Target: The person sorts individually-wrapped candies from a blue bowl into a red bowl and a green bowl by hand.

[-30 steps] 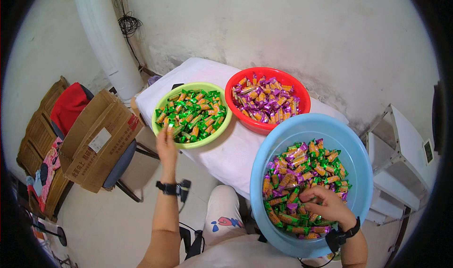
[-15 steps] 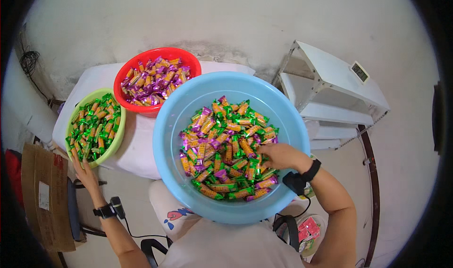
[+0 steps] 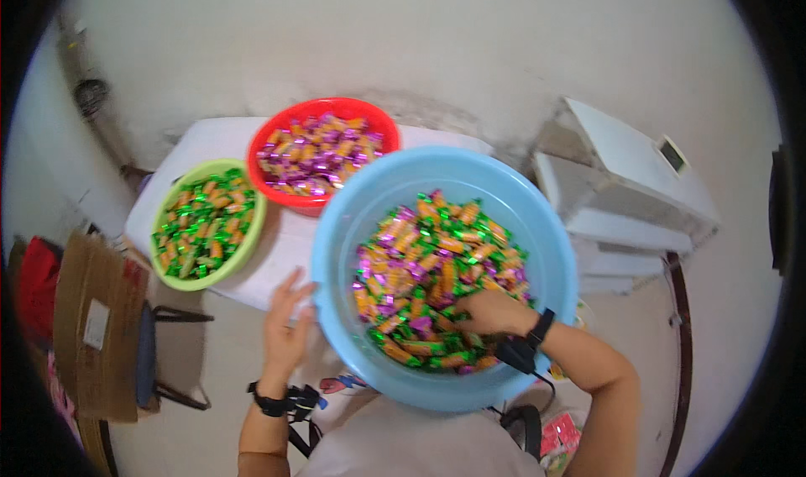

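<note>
A large light-blue basin (image 3: pixel 550 250) in front of me holds a mixed heap of wrapped candies (image 3: pixel 445 246), with purple and green ends and orange middles. My right hand (image 3: pixel 495 313) reaches down into the heap on its near right side. Its fingers bend in among the candies, and their tips are hidden and blurred. Beside the basin's left rim, my left hand (image 3: pixel 287 326) is open and empty, its fingers apart and pointing up. A green basin (image 3: pixel 262 221) with green-wrapped candies stands to the left. Behind it, a red basin (image 3: pixel 315 201) holds purple-wrapped ones.
The smaller basins stand on a white-covered table (image 3: pixel 285 238) against the wall. On the left is a cardboard box (image 3: pixel 92 334) by a dark chair (image 3: pixel 147 355). A white shelf (image 3: pixel 630 166) with a small display device stands right. Red packets (image 3: pixel 561 435) lie at lower right.
My left hand has moved right from the green basin to the blue basin's rim. The right hand sits deeper in the candies. The whole view has shifted.
</note>
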The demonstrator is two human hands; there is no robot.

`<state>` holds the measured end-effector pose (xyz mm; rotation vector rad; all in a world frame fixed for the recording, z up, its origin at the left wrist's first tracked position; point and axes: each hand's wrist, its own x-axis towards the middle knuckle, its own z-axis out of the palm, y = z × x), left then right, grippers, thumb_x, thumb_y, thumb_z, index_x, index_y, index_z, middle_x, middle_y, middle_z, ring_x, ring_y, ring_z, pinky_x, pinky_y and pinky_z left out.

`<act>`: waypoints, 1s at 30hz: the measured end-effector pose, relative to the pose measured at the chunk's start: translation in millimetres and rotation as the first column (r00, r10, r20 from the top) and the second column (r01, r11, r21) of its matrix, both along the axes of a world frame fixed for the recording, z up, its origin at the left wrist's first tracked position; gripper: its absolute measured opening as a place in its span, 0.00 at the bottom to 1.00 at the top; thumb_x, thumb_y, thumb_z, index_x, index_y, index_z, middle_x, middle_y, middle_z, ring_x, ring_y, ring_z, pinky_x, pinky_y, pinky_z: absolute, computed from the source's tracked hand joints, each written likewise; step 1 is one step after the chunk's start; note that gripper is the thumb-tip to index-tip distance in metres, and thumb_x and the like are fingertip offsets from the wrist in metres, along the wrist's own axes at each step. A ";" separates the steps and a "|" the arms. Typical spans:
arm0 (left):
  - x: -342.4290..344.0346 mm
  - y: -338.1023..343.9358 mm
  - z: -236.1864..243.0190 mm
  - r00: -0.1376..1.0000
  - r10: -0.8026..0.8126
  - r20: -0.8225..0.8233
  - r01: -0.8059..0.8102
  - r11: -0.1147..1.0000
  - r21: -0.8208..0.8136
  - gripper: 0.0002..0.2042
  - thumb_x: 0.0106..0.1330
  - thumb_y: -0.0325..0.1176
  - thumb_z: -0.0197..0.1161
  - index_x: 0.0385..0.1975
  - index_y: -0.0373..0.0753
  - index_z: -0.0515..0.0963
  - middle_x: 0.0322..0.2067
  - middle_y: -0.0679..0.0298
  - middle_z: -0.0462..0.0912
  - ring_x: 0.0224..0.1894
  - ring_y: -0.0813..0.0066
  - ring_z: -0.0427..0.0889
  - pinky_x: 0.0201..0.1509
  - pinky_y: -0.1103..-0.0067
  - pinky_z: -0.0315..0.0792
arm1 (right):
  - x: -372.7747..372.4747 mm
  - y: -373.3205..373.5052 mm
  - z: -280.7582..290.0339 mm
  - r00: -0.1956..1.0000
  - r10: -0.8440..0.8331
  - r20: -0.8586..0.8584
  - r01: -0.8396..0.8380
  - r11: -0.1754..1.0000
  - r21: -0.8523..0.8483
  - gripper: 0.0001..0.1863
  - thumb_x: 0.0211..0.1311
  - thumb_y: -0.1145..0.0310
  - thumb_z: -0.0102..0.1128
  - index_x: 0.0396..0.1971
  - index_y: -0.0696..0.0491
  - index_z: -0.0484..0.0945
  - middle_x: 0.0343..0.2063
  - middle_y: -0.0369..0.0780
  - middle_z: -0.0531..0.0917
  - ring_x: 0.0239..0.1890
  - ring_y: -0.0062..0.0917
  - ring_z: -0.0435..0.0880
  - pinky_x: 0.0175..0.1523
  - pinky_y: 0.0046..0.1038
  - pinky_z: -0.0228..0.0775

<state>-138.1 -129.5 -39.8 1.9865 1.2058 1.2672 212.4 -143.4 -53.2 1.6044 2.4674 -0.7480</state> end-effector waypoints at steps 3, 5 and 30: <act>17.5 -8.1 17.3 0.998 -0.042 0.040 0.041 0.999 0.034 0.14 0.60 0.30 0.55 0.45 0.35 0.76 0.55 0.51 0.69 0.57 0.57 0.68 0.60 0.67 0.60 | -3.1 0.5 21.3 0.997 0.040 -0.070 -0.038 0.999 0.031 0.22 0.52 0.51 0.55 0.32 0.58 0.78 0.23 0.50 0.79 0.27 0.42 0.80 0.33 0.39 0.70; 17.8 -17.1 24.4 0.990 -0.084 0.109 0.079 0.995 0.052 0.15 0.60 0.30 0.56 0.47 0.35 0.75 0.54 0.51 0.70 0.56 0.57 0.69 0.58 0.69 0.63 | -15.9 7.7 59.5 0.971 -0.163 -0.177 0.159 0.987 -0.040 0.17 0.56 0.61 0.55 0.41 0.56 0.75 0.27 0.44 0.81 0.29 0.33 0.81 0.35 0.32 0.72; -120.0 116.8 -70.4 0.779 0.563 -0.276 -0.495 0.823 0.279 0.12 0.59 0.27 0.57 0.43 0.36 0.77 0.47 0.53 0.76 0.52 0.58 0.72 0.57 0.70 0.63 | 11.2 1.2 86.1 0.948 -0.222 -0.227 0.247 0.965 0.087 0.11 0.55 0.68 0.58 0.38 0.56 0.75 0.29 0.43 0.81 0.32 0.30 0.82 0.35 0.30 0.73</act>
